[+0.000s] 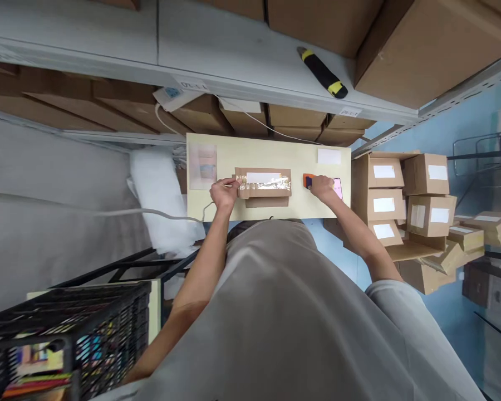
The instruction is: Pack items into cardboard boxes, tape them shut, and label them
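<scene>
A small cardboard box [269, 192] lies on the pale yellow tabletop [229, 150], with a white label [264, 177] and shiny clear tape across its upper face. At the box's left end is my left hand [225, 192], its fingers pinched together on the edge. My right hand [322, 186] is closed around an orange and dark handheld tool [307, 180], whose exact kind I cannot make out. The tool is to the right of the box, apart from it. A phone [338, 187] with a pink screen lies beside my right hand, partly covered by it.
A white paper [329, 156] lies at the table's back right. A black and yellow utility knife [323, 72] rests on the grey shelf [234, 50] above. Labelled boxes [384, 204] stack at right. White wrapping [158, 195] hangs left, a black crate [108, 334] stands lower left.
</scene>
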Demonstrator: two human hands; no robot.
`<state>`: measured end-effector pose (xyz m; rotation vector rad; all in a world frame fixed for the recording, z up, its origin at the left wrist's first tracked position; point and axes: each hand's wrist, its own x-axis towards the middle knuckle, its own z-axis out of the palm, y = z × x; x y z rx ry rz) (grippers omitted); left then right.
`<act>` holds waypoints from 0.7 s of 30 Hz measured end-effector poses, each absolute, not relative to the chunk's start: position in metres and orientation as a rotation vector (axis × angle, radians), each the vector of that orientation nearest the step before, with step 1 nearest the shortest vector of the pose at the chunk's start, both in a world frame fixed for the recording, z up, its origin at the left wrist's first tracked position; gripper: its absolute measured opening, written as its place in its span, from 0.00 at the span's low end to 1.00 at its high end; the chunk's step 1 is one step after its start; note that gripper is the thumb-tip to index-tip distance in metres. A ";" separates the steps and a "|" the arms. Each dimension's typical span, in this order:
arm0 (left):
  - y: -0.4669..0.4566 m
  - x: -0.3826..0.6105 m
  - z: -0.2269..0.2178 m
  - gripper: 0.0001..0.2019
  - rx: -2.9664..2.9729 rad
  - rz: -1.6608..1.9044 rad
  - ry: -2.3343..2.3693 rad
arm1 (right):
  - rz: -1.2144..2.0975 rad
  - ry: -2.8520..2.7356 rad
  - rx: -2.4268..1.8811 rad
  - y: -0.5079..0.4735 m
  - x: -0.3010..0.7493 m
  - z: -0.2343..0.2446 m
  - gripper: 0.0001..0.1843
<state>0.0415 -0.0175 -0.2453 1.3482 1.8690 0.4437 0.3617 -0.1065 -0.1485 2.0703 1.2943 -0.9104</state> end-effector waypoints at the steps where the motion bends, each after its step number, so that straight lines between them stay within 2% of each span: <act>1: -0.017 0.035 -0.243 0.11 1.351 0.413 1.880 | -0.859 1.268 2.109 -0.107 0.359 -0.141 0.20; 5: -0.007 0.024 -0.225 0.18 1.414 0.335 1.921 | -0.727 1.305 2.316 -0.099 0.353 -0.099 0.23; 8: 0.010 0.044 -0.193 0.24 1.526 0.558 1.813 | -0.630 1.484 2.454 -0.077 0.344 -0.057 0.27; 12: 0.045 0.095 -0.121 0.17 1.710 1.059 1.244 | -0.471 1.870 2.529 -0.027 0.329 -0.007 0.29; 16: 0.078 0.142 -0.056 0.17 1.813 1.284 0.964 | -0.251 2.193 2.424 0.041 0.322 0.019 0.28; 21: 0.096 0.161 -0.038 0.17 1.796 1.282 0.936 | -0.122 2.243 2.287 0.108 0.321 0.018 0.25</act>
